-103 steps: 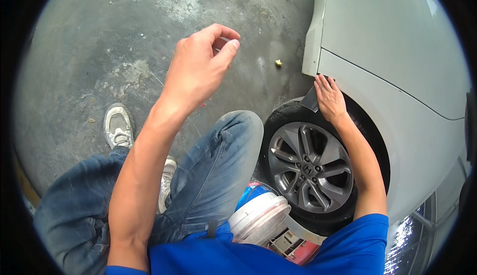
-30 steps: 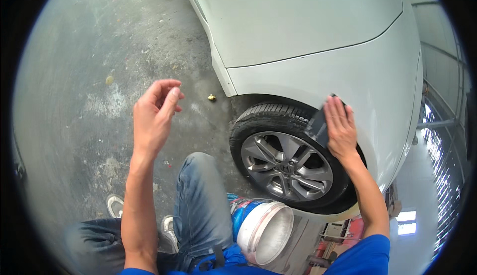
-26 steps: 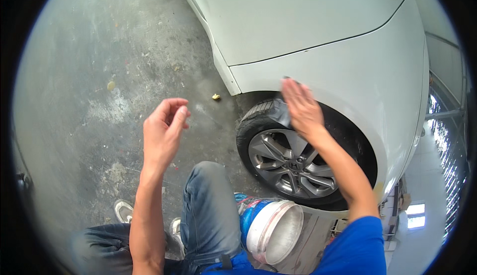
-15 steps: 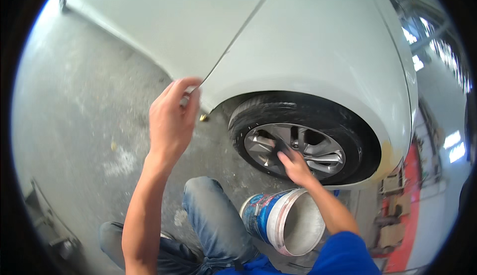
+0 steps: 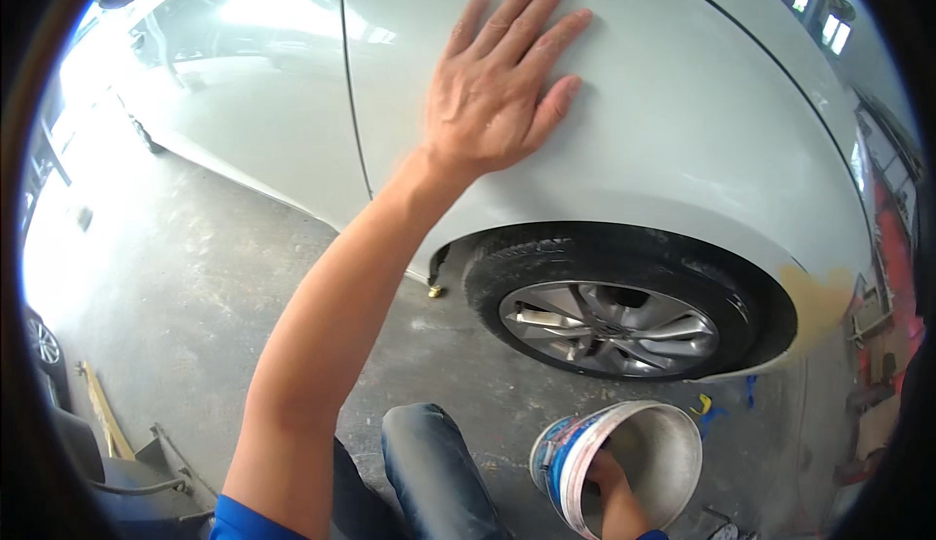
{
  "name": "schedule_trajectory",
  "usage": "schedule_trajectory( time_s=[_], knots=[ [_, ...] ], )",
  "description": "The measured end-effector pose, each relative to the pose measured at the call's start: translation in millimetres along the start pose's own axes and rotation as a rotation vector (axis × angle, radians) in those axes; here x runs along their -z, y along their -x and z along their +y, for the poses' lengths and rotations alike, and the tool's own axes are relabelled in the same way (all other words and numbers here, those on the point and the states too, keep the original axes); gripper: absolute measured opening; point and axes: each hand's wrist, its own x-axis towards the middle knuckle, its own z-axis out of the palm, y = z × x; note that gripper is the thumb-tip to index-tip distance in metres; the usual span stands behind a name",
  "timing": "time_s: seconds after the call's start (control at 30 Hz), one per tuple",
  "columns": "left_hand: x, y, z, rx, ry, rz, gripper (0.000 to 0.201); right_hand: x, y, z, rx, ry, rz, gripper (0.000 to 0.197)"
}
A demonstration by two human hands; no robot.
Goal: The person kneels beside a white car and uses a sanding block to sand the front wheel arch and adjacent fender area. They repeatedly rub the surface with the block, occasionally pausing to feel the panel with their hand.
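Resting my L hand, fingers apart, on car panel (prob. stiff, slick); R hand in bucket, fingers hidden, can't tell. Bucket prob. rigid; hold @ rim.

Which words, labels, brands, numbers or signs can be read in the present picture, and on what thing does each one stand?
No text can be read.
Bucket: blue and red printing on its outer side, too small and slanted to read.
Wheel hub: perhaps a small mark at the centre, too small and dark to make out.
Pale car panel: no lettering visible.
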Motion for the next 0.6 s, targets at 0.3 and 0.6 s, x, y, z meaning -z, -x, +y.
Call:
schedule_trajectory(
  time_s=[0.3,0.6],
  knots=[
    [11,72,6,0.121,0.025,-0.152,0.06,-31,92,-44,0.873,1.137,-0.142,0.039],
    [-6,185,14,0.149,0.069,-0.253,0.065,-242,327,-225,0.639,-0.207,0.112,0.042]
  ],
)
